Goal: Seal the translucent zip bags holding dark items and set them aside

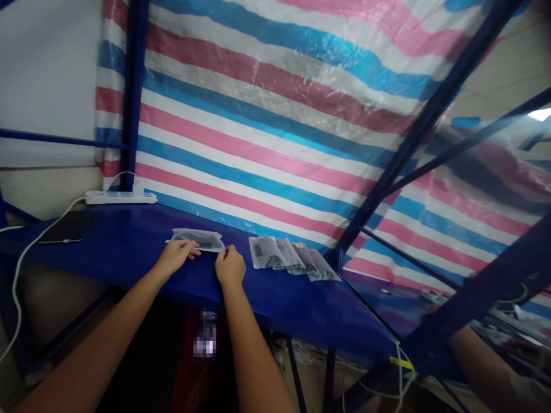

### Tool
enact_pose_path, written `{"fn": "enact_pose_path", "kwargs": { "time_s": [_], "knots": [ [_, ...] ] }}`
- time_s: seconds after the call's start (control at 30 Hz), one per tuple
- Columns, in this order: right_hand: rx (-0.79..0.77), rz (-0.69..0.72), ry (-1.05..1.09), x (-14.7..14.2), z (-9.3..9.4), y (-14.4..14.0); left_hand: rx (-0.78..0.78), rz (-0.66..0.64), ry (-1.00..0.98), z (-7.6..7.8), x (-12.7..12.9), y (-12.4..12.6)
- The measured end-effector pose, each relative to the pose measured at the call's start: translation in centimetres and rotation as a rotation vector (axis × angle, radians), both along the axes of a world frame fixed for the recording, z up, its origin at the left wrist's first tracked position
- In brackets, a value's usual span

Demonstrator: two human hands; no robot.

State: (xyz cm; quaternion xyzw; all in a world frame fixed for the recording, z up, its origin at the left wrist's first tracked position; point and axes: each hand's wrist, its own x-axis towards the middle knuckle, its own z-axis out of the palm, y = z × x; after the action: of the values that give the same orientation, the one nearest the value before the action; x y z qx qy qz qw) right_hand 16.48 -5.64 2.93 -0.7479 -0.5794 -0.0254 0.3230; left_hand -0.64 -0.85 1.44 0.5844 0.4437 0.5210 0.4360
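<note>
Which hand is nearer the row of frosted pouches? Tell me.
Right. The right hand sits just left of the row of frosted pouches, not touching it; the left hand is farther left, at the lone frosted pouch.

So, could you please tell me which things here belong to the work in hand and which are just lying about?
Apparently in the work:
frosted pouch at the left hand and right hand
row of similar pouches, likely

Apparently just lying about:
white power strip
white cable
dark tablet-like device
</note>
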Motion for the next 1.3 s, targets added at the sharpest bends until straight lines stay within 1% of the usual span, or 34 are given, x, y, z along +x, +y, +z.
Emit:
{"fn": "enact_pose_path", "kwargs": {
  "time_s": [0.1,0.33,0.7,0.97,1.3],
  "knots": [
    [-0.008,0.0,0.001,0.05,0.0,-0.01,-0.003,0.002,0.01,0.03,-0.01,0.0],
    [-0.019,0.009,0.021,0.16,0.02,-0.08,-0.005,-0.002,0.009,-0.51,-0.14,0.51],
    [-0.039,-0.004,0.024,0.1,0.14,-0.15,-0.008,-0.009,0.011,-0.28,-0.13,0.31],
    [-0.048,0.016,0.041,0.05,0.38,-0.21,-0.018,0.002,0.005,-0.14,-0.09,0.17],
    [-0.034,0.022,0.053,0.16,0.1,-0.04,-0.009,-0.009,-0.019,-0.55,-0.16,0.57]
  ]
}}
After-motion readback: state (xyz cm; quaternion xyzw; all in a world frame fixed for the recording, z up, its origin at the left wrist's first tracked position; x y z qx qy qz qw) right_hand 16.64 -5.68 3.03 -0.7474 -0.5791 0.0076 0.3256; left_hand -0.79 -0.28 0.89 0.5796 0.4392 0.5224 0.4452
